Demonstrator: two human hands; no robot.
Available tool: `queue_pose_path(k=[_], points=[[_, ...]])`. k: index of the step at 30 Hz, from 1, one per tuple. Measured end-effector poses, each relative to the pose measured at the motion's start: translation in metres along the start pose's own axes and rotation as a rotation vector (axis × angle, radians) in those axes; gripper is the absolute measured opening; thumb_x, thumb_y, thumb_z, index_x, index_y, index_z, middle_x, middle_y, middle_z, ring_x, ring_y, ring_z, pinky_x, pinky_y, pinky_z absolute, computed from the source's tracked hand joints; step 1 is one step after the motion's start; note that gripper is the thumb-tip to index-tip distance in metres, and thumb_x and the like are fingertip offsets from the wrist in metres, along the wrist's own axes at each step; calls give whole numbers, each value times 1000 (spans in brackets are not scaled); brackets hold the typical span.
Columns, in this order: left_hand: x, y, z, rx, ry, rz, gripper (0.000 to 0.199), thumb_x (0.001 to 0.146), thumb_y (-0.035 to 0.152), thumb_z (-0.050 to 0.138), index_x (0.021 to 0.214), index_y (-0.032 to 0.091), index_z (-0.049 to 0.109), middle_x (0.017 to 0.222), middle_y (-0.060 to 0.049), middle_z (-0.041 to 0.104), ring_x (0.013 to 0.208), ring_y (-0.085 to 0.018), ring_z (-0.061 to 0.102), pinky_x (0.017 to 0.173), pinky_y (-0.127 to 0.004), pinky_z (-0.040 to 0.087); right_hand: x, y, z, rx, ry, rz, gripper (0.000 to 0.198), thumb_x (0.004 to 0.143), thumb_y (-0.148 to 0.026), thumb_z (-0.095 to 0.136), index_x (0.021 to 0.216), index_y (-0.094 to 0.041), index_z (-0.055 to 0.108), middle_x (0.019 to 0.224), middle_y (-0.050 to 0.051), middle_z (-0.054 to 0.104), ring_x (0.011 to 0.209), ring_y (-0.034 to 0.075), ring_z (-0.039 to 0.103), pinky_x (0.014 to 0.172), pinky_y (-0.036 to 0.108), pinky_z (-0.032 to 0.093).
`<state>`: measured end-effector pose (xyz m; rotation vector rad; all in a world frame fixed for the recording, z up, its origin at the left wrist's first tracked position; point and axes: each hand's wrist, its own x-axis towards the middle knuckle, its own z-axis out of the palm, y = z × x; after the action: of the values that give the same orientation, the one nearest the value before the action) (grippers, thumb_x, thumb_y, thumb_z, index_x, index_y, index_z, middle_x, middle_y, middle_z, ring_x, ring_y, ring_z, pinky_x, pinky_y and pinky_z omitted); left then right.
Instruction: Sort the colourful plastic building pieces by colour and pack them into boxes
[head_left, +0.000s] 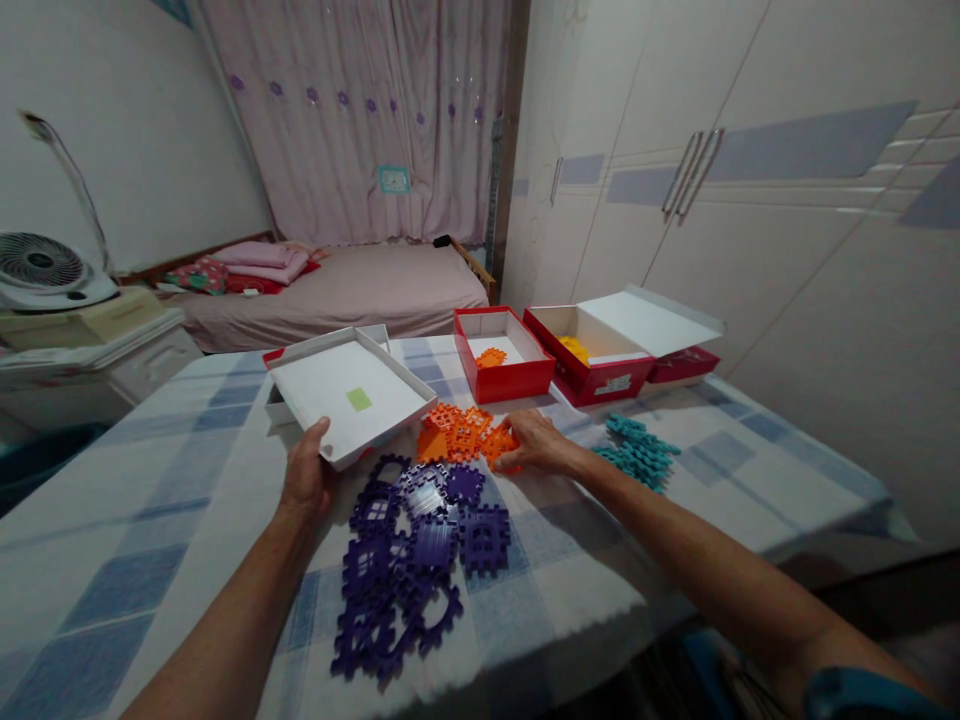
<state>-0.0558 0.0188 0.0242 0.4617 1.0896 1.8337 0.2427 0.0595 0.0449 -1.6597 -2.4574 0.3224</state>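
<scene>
My left hand point(308, 474) grips the near edge of a white box lid point(330, 385), thumb over the rim. The lid is tilted, its inside facing up, with a small green square stuck in it. My right hand point(535, 442) has its fingers closed at the right end of a pile of orange interlocking plastic tiles point(454, 434), on an orange tile there. Purple interlocking tiles point(433, 543) lie spread on the cloth between my arms. Teal tiles point(640, 452) are heaped beyond my right forearm.
On the checked tablecloth point(217, 500) stands a red box point(510, 381) with orange tiles inside. Beside it, a darker red box point(600, 385) with a raised lid point(652, 320) holds yellow pieces point(575, 348). A fan point(45, 265) is at left, a bed point(360, 285) behind.
</scene>
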Motion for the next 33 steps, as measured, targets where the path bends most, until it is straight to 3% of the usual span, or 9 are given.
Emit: queue_pose_path(k=[4, 6, 10, 14, 19, 26, 33], points=[[-2, 1, 1, 20, 3, -12, 33, 86, 19, 52, 116, 14, 64, 99, -7, 74, 85, -18, 70, 77, -26, 59, -8, 6, -13, 48, -13, -20, 24, 79, -40, 64, 84, -17, 63, 84, 5, 64, 78, 19, 56, 62, 25, 34], [-2, 1, 0, 19, -8, -16, 33, 86, 20, 54, 116, 13, 64, 99, -7, 74, 84, -18, 70, 76, -26, 59, -12, 15, -22, 125, -36, -32, 23, 85, -39, 57, 82, -17, 62, 80, 3, 64, 72, 16, 56, 61, 25, 34], [1, -2, -2, 4, -38, -8, 32, 85, 21, 55, 115, 13, 64, 102, -8, 74, 85, -17, 70, 77, -25, 58, -17, 35, -34, 155, -4, 33, 21, 80, -37, 62, 82, -16, 64, 87, 5, 66, 78, 18, 58, 64, 25, 40], [2, -3, -2, -3, -35, 4, 34, 85, 19, 55, 116, 13, 64, 106, -9, 73, 88, -18, 70, 80, -26, 58, -18, 42, -25, 31, -39, 53, 21, 76, -35, 66, 84, -16, 66, 87, 7, 66, 80, 20, 59, 69, 27, 42], [-1, -1, -1, -17, -23, -3, 35, 84, 20, 55, 118, 13, 63, 103, -8, 74, 92, -20, 70, 82, -28, 58, -18, 45, -11, 75, 90, 7, 30, 71, -34, 69, 96, -17, 67, 94, 7, 65, 89, 21, 58, 79, 29, 44], [2, -1, -1, -14, -38, 9, 36, 84, 20, 55, 118, 13, 64, 102, -9, 74, 95, -23, 70, 81, -30, 59, -23, 38, -3, 224, 210, -38, 25, 69, -22, 70, 93, -17, 67, 104, 8, 57, 98, 21, 55, 90, 34, 44], [2, -3, -3, -16, -36, -4, 33, 83, 19, 56, 114, 13, 66, 100, -8, 74, 88, -21, 70, 75, -28, 60, -26, 30, -10, 330, 294, -61, 19, 71, -23, 64, 89, -16, 63, 93, 6, 59, 87, 19, 57, 80, 32, 47]])
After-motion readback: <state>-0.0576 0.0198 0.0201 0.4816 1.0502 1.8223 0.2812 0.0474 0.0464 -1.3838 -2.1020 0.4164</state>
